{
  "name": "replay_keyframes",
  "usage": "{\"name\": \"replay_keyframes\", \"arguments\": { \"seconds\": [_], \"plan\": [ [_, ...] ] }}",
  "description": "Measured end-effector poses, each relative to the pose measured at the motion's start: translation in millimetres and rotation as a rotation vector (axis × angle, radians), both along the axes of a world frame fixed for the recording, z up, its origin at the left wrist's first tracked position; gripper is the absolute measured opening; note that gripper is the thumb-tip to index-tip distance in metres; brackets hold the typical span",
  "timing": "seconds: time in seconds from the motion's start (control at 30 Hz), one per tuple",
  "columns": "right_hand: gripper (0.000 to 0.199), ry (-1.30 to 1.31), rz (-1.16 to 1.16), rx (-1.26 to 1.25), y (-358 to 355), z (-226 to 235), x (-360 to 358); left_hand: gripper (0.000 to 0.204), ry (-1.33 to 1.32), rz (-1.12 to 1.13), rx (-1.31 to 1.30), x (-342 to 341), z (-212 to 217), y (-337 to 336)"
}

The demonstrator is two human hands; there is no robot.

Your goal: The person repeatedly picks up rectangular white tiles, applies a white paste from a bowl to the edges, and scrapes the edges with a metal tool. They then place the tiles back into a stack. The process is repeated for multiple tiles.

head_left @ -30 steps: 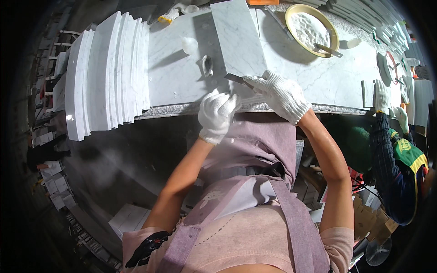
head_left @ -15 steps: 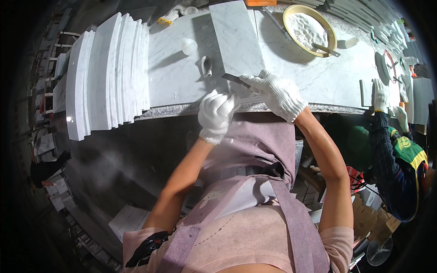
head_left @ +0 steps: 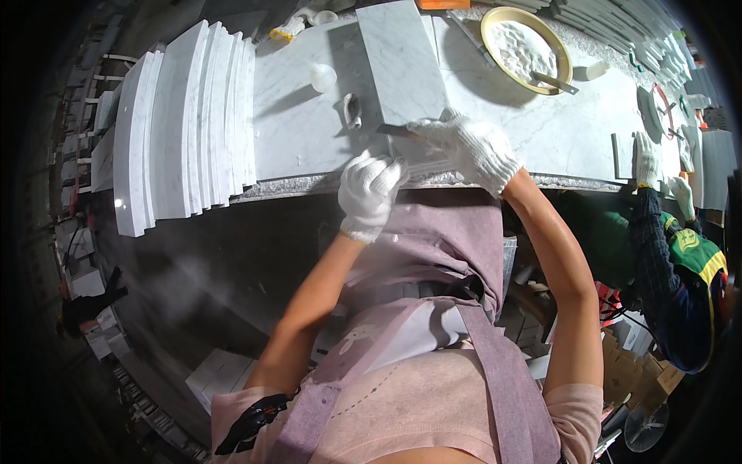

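Note:
My right hand [head_left: 483,151], in a white knitted glove, grips a putty knife [head_left: 394,130] whose dark blade points left over the near end of a grey-veined marble slab [head_left: 403,66]. That slab lies lengthwise away from me on a marble-topped bench. To its near left, at the bench's front edge, is my gloved left hand [head_left: 369,193]. Its fingers are curled closed; whatever they may hold is hidden. Just beyond it lie a small crumpled whitish piece [head_left: 352,112] and a round white lump [head_left: 323,77].
Marble slabs [head_left: 182,124] stand on edge in a row at the left. A yellow bowl [head_left: 565,62] of white paste, a spatula [head_left: 555,83] in it, sits back right. Spare gloves [head_left: 292,27] lie at the far edge. A co-worker's gloved hand [head_left: 646,160] rests on the bench's right end.
My right hand has shifted slightly up and away from the bench's front edge, and the knife blade lies a little flatter. My left hand stays nearly in place, still curled.

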State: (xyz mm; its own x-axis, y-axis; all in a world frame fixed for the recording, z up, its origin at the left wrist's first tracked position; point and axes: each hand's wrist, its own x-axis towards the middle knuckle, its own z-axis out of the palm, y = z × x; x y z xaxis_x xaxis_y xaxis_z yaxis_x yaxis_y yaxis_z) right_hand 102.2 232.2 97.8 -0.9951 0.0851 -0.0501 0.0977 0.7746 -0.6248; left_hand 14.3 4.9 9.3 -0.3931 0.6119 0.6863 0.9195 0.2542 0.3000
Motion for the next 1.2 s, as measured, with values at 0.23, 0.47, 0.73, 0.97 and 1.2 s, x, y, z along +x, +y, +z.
{"name": "replay_keyframes", "arguments": {
  "seconds": [0.23, 0.47, 0.73, 0.97, 1.2],
  "plan": [
    [0.049, 0.118, 0.049, -0.055, 12, -8, -9, 0.03, -0.003, -0.004, -0.006, 1, 2, -2],
    [0.041, -0.012, 0.139, 0.246, 12, -1, -1, 0.033, -0.011, 0.005, 0.011, 2, 6, 1],
    [0.045, 0.073, 0.182, 0.031, 10, 8, -13, 0.036, 0.017, 0.04, -0.068, 5, 11, -7],
    [0.041, 0.221, 0.096, -0.004, 14, 4, -20, 0.034, -0.069, 0.016, -0.079, 7, 27, -16],
    [0.046, 0.186, 0.13, 0.083, 15, -5, -10, 0.033, -0.193, -0.073, -0.117, 14, 46, -37]
  ]
}}
